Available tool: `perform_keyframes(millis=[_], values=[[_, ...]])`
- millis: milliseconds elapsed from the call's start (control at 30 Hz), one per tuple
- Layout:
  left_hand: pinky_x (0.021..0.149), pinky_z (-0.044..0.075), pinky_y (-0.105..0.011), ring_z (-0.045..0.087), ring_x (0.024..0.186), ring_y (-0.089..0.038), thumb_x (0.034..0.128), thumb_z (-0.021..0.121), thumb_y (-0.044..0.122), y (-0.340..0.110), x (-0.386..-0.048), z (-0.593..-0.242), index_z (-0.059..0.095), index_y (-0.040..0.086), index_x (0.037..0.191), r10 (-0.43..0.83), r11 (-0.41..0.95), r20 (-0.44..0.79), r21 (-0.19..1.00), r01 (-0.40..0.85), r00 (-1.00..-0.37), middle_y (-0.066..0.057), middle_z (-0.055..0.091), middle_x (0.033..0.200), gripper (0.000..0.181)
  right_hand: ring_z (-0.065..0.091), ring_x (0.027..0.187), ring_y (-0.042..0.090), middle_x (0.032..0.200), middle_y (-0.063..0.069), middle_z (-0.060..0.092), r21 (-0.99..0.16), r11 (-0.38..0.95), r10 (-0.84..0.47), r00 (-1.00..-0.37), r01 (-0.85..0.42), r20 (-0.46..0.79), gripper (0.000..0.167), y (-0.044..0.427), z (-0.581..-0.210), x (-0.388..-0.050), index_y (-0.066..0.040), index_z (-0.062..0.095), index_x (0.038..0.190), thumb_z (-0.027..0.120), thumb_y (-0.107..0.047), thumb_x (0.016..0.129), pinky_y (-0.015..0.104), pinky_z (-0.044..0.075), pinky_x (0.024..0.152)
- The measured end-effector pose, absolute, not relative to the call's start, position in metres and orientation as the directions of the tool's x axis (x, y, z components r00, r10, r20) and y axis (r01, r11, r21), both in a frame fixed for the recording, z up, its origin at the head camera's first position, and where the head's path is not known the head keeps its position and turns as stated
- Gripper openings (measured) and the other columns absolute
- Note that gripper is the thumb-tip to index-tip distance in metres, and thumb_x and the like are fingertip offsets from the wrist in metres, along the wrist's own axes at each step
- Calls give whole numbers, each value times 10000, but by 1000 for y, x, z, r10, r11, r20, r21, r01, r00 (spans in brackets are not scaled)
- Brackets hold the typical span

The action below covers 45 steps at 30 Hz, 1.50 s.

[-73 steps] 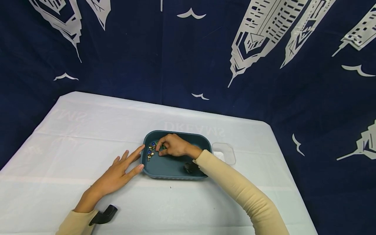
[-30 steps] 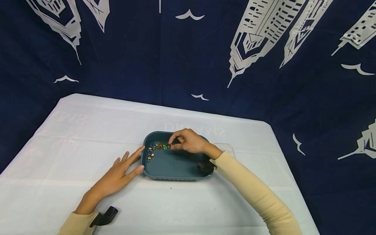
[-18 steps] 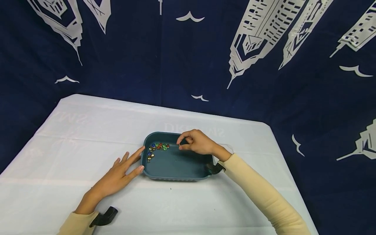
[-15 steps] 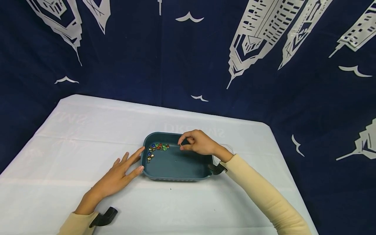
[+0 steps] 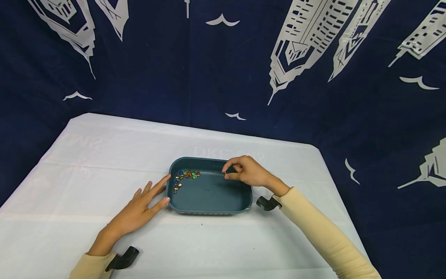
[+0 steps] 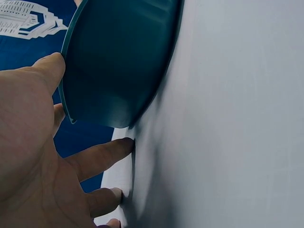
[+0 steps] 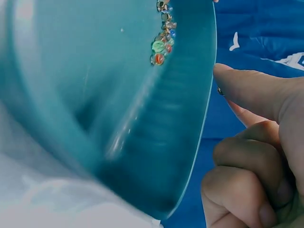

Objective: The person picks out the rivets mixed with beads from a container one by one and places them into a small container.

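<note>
A dark teal tray (image 5: 212, 201) stands on the white cloth. In it, several small shiny pieces (image 5: 188, 174), gold with red, green and blue round heads, lie in a bent row along the far left corner. My left hand (image 5: 134, 211) is spread at the tray's left end, with fingertips and thumb at its rim; the left wrist view shows the thumb against the rim. My right hand (image 5: 249, 171) is over the far right part of the tray. Its thumb and forefinger pinch one small shiny gold piece (image 7: 220, 90), mostly hidden by the fingertips; the other fingers are curled.
A clear plastic container (image 5: 259, 191) is at the tray's right end, mostly hidden by my right hand and wrist. Black wrist mounts (image 5: 122, 259) sit on both sleeves. A dark blue printed curtain (image 5: 156, 69) hangs behind the white-covered table (image 5: 115, 151).
My right hand has drawn away from the row of pieces, moving right across the tray with one small piece in its pinch. My left hand has stayed at the rim.
</note>
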<state>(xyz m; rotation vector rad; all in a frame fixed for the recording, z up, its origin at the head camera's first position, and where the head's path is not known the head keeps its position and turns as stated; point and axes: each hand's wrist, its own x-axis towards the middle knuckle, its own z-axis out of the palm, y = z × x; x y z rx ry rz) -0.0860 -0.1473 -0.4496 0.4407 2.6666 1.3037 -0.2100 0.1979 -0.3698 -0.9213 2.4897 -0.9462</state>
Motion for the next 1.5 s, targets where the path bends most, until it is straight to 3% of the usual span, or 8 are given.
perform_keyframes(millis=[333,700,1033,1367,1500], values=[[1095,26,-799,92,1465,-601,1033,533,431,-147,-86,-448,182,403,1599,321,583,3,787,200,-947,-202,501,1483,666,255,479,57,541,-93,213,-686,599,-625,-777,-413,-79,209,217,-367,-206,-46,734,1078,764,-149,899,220,434,585],[1097,22,-797,86,1466,-600,1033,533,432,-148,-86,-449,176,415,1596,322,580,6,789,202,-947,-197,501,1484,667,246,464,50,540,-82,207,-684,623,-588,-804,-380,-90,235,231,-368,-203,-17,725,1092,761,-145,899,239,488,684],[1098,27,-795,92,1465,-601,1032,531,440,-147,-86,-450,175,419,1596,319,584,5,787,200,-948,-188,501,1488,667,256,464,53,525,-87,224,-687,624,-577,-812,-372,-85,225,241,-371,-202,-23,732,1085,762,-147,900,223,372,553],[1097,30,-796,98,1463,-603,1030,535,438,-147,-86,-450,185,406,1597,316,585,7,786,201,-949,-187,502,1487,667,247,457,41,532,-84,217,-694,629,-566,-819,-350,-100,241,250,-372,-198,-15,724,1096,760,-154,902,227,439,606],[1098,27,-795,94,1466,-600,1031,535,435,-147,-85,-450,184,408,1597,317,583,8,787,201,-948,-184,501,1489,667,265,453,49,533,-81,223,-694,644,-544,-831,-321,-120,235,254,-373,-198,-24,725,1099,760,-142,899,231,504,701]])
